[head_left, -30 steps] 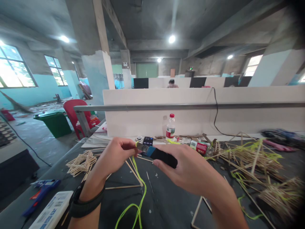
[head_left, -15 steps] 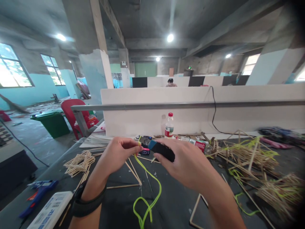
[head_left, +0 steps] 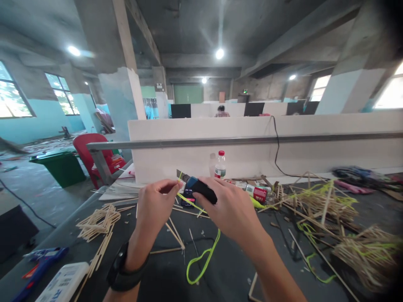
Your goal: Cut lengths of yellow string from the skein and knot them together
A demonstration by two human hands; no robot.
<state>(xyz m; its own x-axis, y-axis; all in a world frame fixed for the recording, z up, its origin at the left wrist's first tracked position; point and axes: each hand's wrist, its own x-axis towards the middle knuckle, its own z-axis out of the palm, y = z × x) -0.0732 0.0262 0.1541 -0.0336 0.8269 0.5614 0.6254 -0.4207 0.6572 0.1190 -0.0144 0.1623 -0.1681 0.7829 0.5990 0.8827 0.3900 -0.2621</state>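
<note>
My left hand (head_left: 155, 206) pinches one end of a neon yellow-green cord (head_left: 201, 258) at chest height over the dark table (head_left: 220, 268). My right hand (head_left: 229, 209) is wrapped round a utility knife (head_left: 200, 189) with a black and blue handle; its blade tip meets the cord right by my left fingertips. The rest of the cord drops in a loop onto the table between my forearms. A frame of thin wooden sticks (head_left: 174, 235) lies flat under my hands. A small timer (head_left: 189, 197) sits just behind the knife.
A pile of sticks (head_left: 97, 220) lies at the left, with a blue glue gun (head_left: 39, 262) and a white box (head_left: 63, 283) nearer me. Stick structures tied with yellow cord (head_left: 330, 205) crowd the right. A water bottle (head_left: 220, 165) stands by the white partition (head_left: 252, 126).
Both hands have lifted and shifted slightly right. The knife swung from lying across toward the left fingers to blade against the cord. The hanging cord has fallen into a loop on the table.
</note>
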